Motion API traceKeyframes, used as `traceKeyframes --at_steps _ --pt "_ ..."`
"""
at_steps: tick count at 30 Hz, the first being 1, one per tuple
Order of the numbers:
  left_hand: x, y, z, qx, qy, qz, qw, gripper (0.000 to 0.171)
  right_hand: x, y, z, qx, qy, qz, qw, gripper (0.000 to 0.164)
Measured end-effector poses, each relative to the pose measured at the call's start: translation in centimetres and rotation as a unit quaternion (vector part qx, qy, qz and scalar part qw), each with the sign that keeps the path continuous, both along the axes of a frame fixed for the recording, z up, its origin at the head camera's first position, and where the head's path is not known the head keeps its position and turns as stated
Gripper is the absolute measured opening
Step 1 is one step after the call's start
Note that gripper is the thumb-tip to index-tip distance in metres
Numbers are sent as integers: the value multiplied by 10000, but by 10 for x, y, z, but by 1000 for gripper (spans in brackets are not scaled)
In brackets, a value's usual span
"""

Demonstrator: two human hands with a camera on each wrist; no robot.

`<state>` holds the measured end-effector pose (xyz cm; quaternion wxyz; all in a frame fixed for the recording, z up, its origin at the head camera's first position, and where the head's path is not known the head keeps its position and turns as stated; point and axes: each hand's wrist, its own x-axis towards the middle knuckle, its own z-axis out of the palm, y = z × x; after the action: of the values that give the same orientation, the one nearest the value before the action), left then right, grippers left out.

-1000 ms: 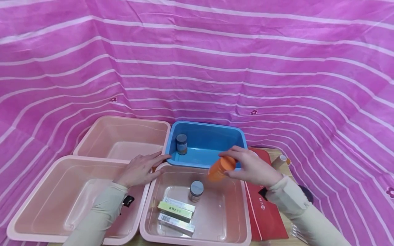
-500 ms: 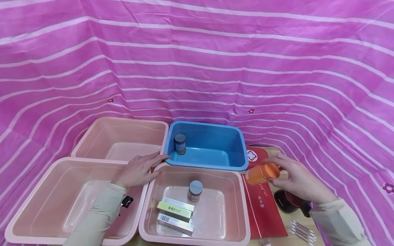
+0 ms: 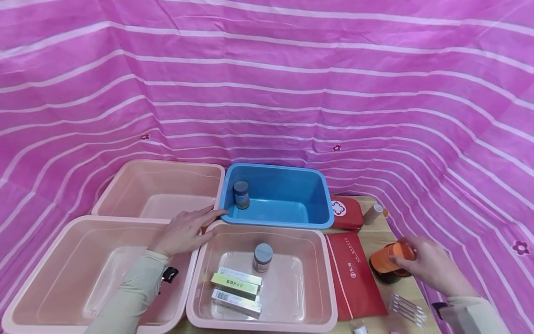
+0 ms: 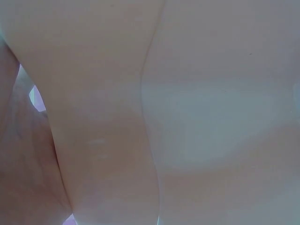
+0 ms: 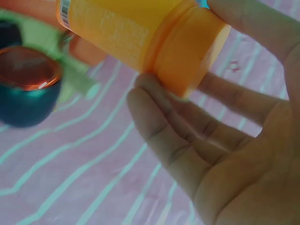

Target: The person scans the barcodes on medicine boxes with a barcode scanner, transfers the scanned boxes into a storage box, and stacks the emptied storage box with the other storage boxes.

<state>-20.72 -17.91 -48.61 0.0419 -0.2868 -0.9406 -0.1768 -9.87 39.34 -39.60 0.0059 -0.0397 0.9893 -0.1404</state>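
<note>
My right hand (image 3: 435,266) grips an orange pill bottle (image 3: 385,259) by its cap end, tilted, over the right part of the table. In the right wrist view the fingers lie around the orange cap (image 5: 190,49); a label with a barcode shows on the bottle. Below or just behind it stands a dark round jar (image 3: 390,278), partly hidden. My left hand (image 3: 181,234) rests with extended fingers on the rims where the bins meet, fingertips at the corner of the blue bin (image 3: 277,225). Mostly pink bin wall (image 4: 103,112) fills the left wrist view.
The front pink bin (image 3: 329,297) holds a grey-lidded jar (image 3: 263,257) and several slim boxes (image 3: 235,283). Another jar (image 3: 241,195) stands in the blue bin. Right of them lie a red pouch (image 3: 354,278), a red case (image 3: 350,213), a white tube (image 3: 372,214) and cotton swabs (image 3: 406,311).
My right hand has carried the orange bottle from above the front pink bin rightward, past the red pouch, to the dark jar. The left hand has stayed on the rims.
</note>
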Motion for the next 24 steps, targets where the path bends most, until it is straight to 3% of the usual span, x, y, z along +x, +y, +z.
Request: traceKeyframes --at_steps 5,10,24 --pt "0 -1 -1 -28 50 6 10000 54 1 17 -9 30 -618 -667 9959 61" --pt "0 -1 -1 -27 -16 46 10000 55 0 31 -18 -162 -978 -1051 9895 70" --pt "0 0 0 -35 -92 63 9999 55 0 34 -31 -49 -691 -1247 9898 58"
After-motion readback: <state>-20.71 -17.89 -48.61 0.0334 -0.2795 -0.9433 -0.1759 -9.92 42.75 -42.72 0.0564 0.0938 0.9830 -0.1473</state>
